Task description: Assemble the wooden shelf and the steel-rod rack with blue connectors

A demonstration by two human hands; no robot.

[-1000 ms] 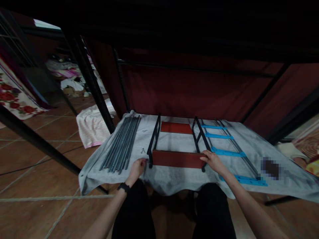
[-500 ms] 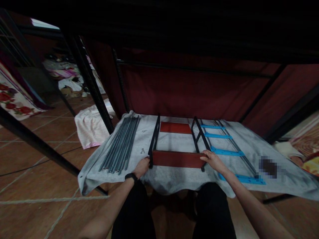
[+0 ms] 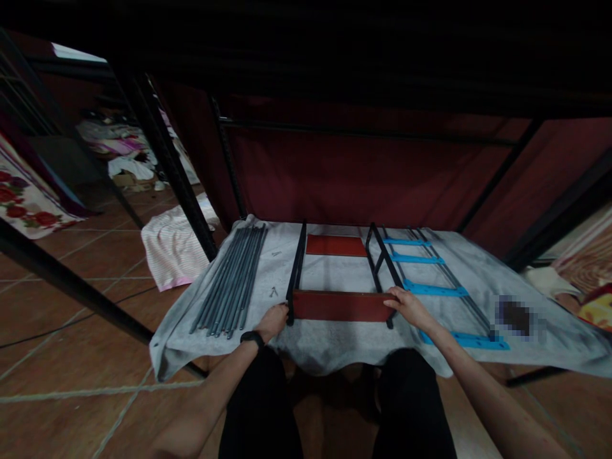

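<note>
A small rack lies before me on the cloth-covered table, with two black metal side frames (image 3: pixel 296 268) joined by a red-brown board (image 3: pixel 342 306) along the near edge. A second, orange-red board (image 3: pixel 336 245) lies between the side frames at the far end. My left hand (image 3: pixel 274 320) is closed around the near end of the left side frame; its fingertips are partly hidden. At the other corner my right hand (image 3: pixel 404 304) grips the board's right end, thumb and fingers over its top edge by the right side frame (image 3: pixel 385 258).
Several grey metal rods (image 3: pixel 232 280) lie bundled at left, with small screws (image 3: pixel 273 292) beside them. Blue crosspieces (image 3: pixel 435 290) on thin rods lie at right, near a pixelated dark patch (image 3: pixel 516 317). Black posts (image 3: pixel 157 140) and a dark overhead structure surround the table.
Both hands keep their hold and the rack stays in place. Only the camera view has shifted slightly.
</note>
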